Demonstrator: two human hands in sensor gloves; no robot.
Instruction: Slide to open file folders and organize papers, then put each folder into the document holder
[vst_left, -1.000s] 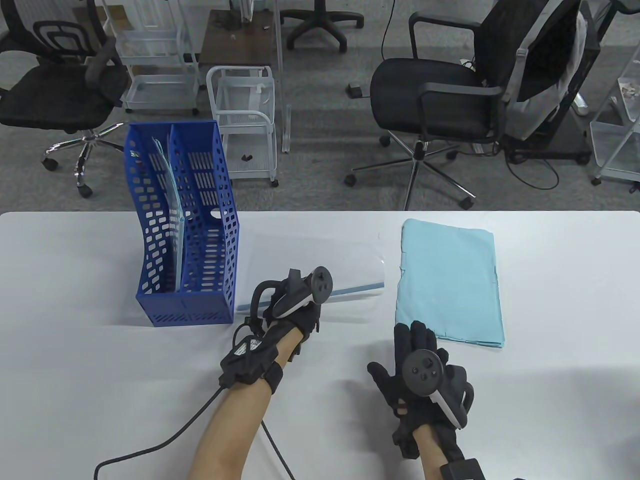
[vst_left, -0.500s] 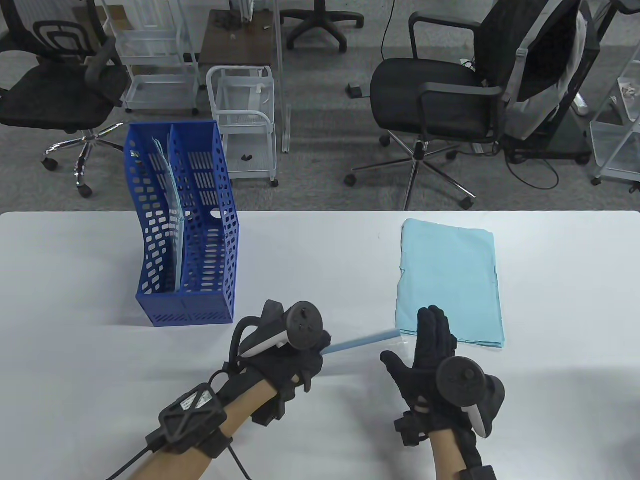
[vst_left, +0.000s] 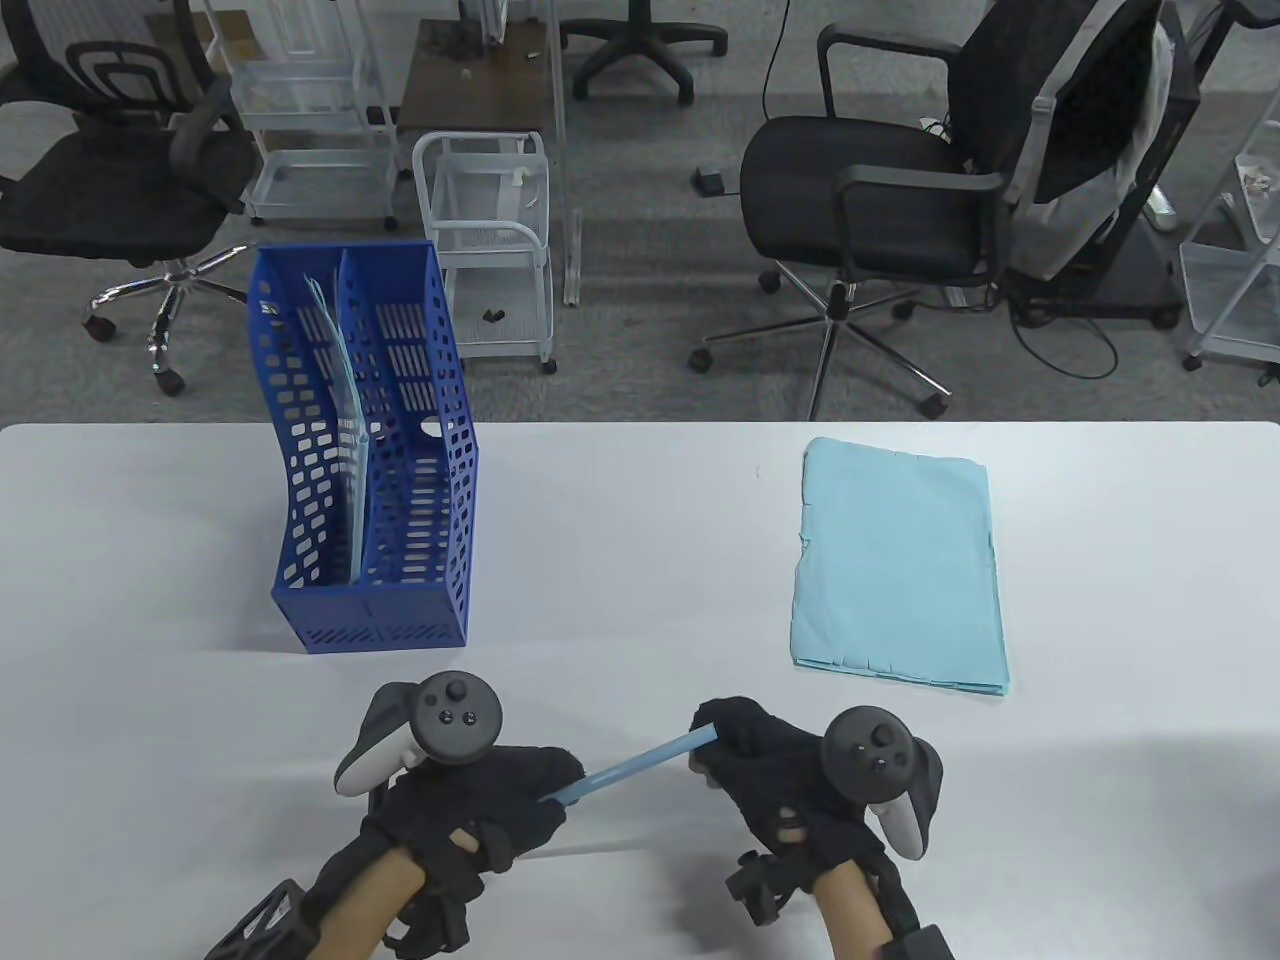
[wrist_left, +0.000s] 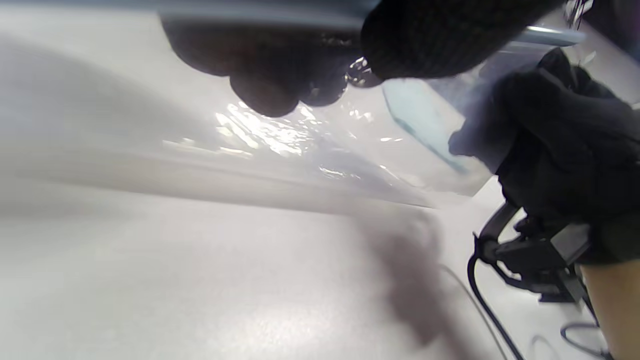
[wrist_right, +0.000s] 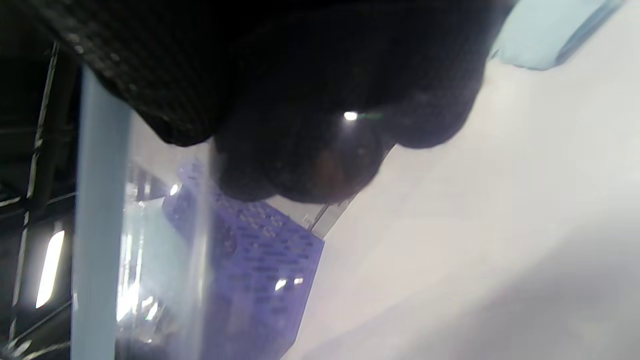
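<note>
Both hands, left (vst_left: 478, 800) and right (vst_left: 775, 775), grip the ends of 1 clear folder (vst_left: 640, 764) above the table (vst_left: 640, 540).

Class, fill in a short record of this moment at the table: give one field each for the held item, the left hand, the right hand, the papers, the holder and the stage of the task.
Held item: clear plastic file folder with a light blue slide bar, lifted between both hands
Left hand: grips the bar's near end
Right hand: pinches the bar's far end
Papers: light blue paper stack, flat on the white table, apart from both hands
Holder: blue perforated plastic document holder, upright, one folder already inside its left compartment
Stage: folder not yet loaded with papers
</note>
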